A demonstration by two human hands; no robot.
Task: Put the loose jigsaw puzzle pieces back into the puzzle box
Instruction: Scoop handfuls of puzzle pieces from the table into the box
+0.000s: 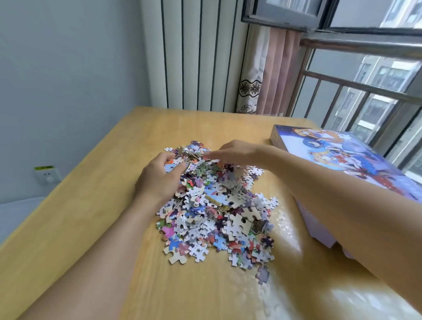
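- Jigsaw pieces [218, 205]: a loose heap, heaped at the centre of the wooden desk [89, 203].
- Puzzle box [344, 159]: lid on, placed at 3 o'clock of the heap, near the desk's window edge.
- Left hand [160, 177]: set at the heap's 10 o'clock edge, fingers curled round several pieces.
- Right hand [236, 152]: laid at 12 o'clock, fingers blurred; whether spread or pinching cannot be told.

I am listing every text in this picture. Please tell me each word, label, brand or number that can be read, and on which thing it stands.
Nothing here can be read.
Puzzle box: picture only, any lettering blurred.
Wall socket: green label, too small to read.
Puzzle pieces: prints too small to read.
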